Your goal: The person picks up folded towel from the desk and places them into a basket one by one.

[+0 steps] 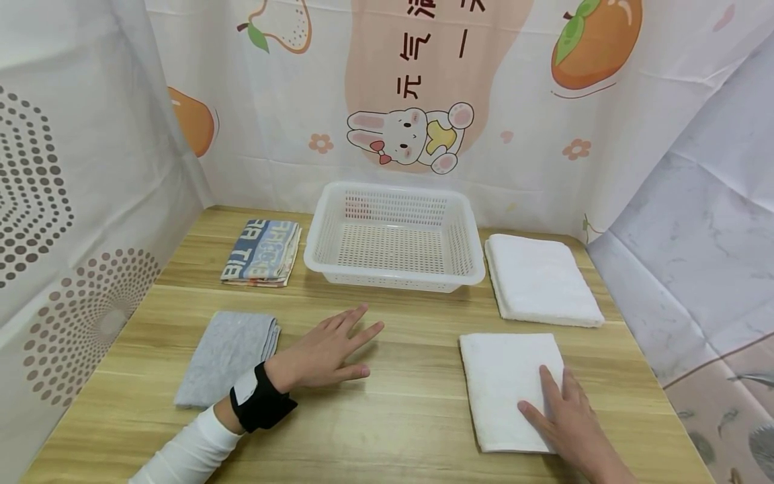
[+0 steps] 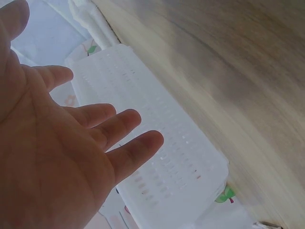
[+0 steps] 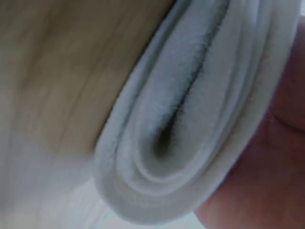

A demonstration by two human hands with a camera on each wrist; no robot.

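Observation:
In the head view my left hand is held over the wooden table with its fingers spread, holding nothing. Its palm fills the left of the left wrist view, with the white plastic basket beyond the fingers. My right hand rests on the right edge of a folded white towel, thumb and fingers lying on the cloth. Up close in the right wrist view, the towel's rolled layers show beside part of the hand. A folded grey towel lies by the left wrist.
A white perforated basket stands at the back middle. Left of it lies a folded blue patterned cloth; to its right, another folded white towel. Printed curtains enclose the table at the back and sides.

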